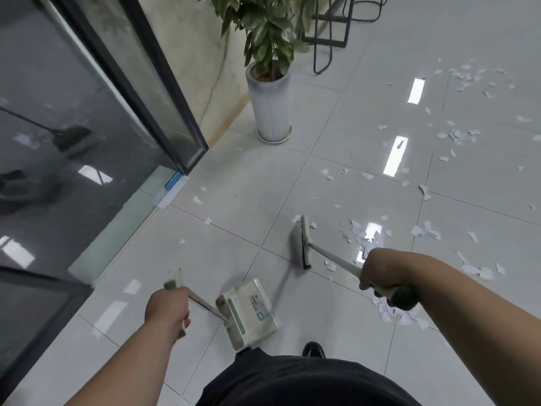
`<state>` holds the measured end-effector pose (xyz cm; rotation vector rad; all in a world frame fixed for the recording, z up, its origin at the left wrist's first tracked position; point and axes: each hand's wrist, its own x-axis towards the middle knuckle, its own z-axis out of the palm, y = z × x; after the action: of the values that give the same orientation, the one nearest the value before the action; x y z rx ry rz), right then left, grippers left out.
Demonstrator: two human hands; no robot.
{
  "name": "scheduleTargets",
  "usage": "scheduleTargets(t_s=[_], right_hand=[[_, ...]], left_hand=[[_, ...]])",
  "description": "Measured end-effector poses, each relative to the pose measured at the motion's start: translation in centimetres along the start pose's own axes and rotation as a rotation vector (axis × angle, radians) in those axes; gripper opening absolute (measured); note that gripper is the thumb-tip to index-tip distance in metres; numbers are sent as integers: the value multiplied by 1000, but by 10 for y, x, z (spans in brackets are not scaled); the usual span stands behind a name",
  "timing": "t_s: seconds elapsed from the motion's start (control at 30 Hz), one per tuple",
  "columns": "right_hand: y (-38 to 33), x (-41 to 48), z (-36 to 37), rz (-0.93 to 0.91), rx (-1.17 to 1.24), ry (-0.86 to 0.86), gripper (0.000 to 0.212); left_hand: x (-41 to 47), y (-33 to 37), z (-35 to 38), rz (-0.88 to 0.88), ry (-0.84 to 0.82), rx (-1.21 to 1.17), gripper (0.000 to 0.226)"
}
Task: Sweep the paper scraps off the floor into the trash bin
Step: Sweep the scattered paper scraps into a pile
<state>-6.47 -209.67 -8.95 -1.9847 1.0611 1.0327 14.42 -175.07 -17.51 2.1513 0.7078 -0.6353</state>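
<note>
Covering most of the frame, the glossy grey floor [336, 148] reflects ceiling lights; a dark glass door [73, 112] fills the left side, and a potted plant [272, 109] stands at upper centre. At lower centre the dustpan [248, 312] is carried by the left hand [168, 307], clamped on its handle, probably to have it ready beside the broom [303, 244], whose handle the right hand [380, 273] grips. Paper scraps [459, 136] lie scattered at right; no trash bin shows.
</note>
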Motion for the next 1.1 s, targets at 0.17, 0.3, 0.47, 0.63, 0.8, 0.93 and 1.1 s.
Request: scheduleTargets(t_s=[0.17,0.3,0.47,0.63,0.8,0.93,1.1], right_hand=[[-53,24,1,-73,142,-11,13],[-124,41,8,-155,145,-57,7],[-234,72,18,-244,94,-84,17],[-349,108,38,-291,3,-117,22],[-436,150,68,-284,-16,-150,19],[-485,170,78,-345,-94,-157,9],[-502,189,72,-273,-67,-158,7]], left_hand=[[16,13,-19,-17,15,-70,17],[40,32,-42,-12,8,-144,18],[88,62,-88,-18,8,-176,19],[141,80,-137,-21,0,-165,20],[187,81,-170,-50,-14,-134,20],[218,82,-185,-85,-3,-146,20],[241,90,-190,-90,1,-121,19]])
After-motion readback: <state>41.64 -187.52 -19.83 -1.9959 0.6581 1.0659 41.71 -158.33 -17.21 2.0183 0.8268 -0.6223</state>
